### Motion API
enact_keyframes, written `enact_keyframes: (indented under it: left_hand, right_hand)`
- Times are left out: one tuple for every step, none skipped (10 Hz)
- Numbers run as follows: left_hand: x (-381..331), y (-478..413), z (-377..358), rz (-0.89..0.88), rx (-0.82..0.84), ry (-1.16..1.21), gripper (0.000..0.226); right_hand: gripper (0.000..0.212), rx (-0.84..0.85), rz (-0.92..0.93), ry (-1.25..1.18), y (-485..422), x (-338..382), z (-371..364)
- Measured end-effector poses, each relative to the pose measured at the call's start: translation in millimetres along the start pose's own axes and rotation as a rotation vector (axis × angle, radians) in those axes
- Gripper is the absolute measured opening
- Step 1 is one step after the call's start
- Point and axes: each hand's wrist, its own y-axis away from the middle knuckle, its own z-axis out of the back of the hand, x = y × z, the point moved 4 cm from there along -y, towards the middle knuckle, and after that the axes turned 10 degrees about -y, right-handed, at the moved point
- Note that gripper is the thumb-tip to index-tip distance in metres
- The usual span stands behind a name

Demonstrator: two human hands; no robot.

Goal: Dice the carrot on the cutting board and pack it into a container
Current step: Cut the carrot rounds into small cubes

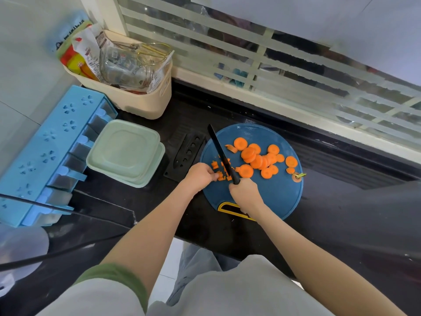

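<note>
In the head view the right hand (246, 193) grips the knife (222, 153), blade down among the dice (219, 173) at the board's (273, 195) left edge, where the left hand (200, 176) pinches them with curled fingers close to the blade, so a slip could nick them; the slices (257, 159) lie mid-board.

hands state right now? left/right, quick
Left hand: fingers curled, holding carrot pieces down on the cutting board.
Right hand: grips the knife by its handle.
</note>
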Motion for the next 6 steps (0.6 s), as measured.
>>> enact_keyframes:
  left_hand:
    - [1,1,0,0.008,0.011,0.008,0.031]
    - [1,2,0,0.005,0.013,0.018,0.026]
    - [2,3,1,0.005,0.014,0.034,0.027]
    - [0,3,1,-0.001,0.01,0.027,0.027]
    - [-1,3,1,0.003,-0.001,0.031,0.029]
    - [0,2,-1,0.004,-0.016,0.052,0.029]
  right_hand:
    - [0.029,0.004,0.032,0.018,7,3,3]
    - [0.031,0.059,0.021,0.068,13,1,1]
    - [0.031,0.089,0.002,0.083,19,0,0]
    - [0.031,0.077,0.001,0.086,20,-1,-4]
    - [0.031,0.045,0.038,0.089,19,0,-6]
    - [0.03,0.045,0.029,0.098,18,-4,-9]
